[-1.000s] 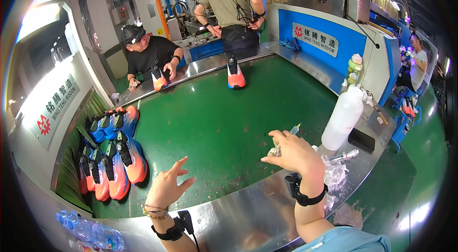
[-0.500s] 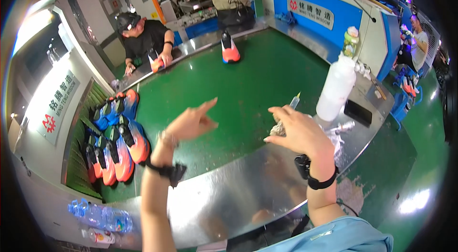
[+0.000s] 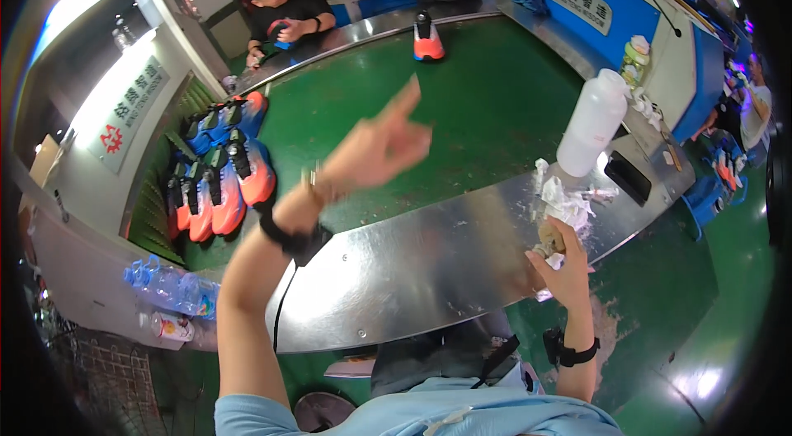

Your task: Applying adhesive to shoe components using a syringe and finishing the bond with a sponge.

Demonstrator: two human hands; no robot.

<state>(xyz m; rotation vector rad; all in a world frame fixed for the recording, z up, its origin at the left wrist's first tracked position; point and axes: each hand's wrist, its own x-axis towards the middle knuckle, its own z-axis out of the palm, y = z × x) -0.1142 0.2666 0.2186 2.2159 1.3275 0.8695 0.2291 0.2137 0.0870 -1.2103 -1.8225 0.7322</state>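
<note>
My left hand (image 3: 384,147) is raised over the green belt, stretched toward the far side. Its index finger points out, the other fingers look loosely spread, and nothing shows in it; motion blurs it a little. At the steel front edge, my right hand (image 3: 569,271) has its thumb and fingers around a crumpled beige wad (image 3: 547,243). White crumpled tissues (image 3: 568,203) lie just beyond that hand. On the belt's far end stands a single orange, white and black sports shoe (image 3: 428,38), well beyond my left fingertips.
Several orange and blue shoes (image 3: 224,197) stand in rows at the left. A white plastic bottle (image 3: 592,127), a dark phone (image 3: 628,178) and a green-labelled bottle (image 3: 634,61) are at the right. A co-worker (image 3: 285,11) handles a shoe at the far left. Water bottles (image 3: 173,287) lie near left.
My left hand has reached farther forward and right. My right hand has drawn back toward the near right edge with the wad. The syringe-like tube beside it no longer shows. The view has shifted.
</note>
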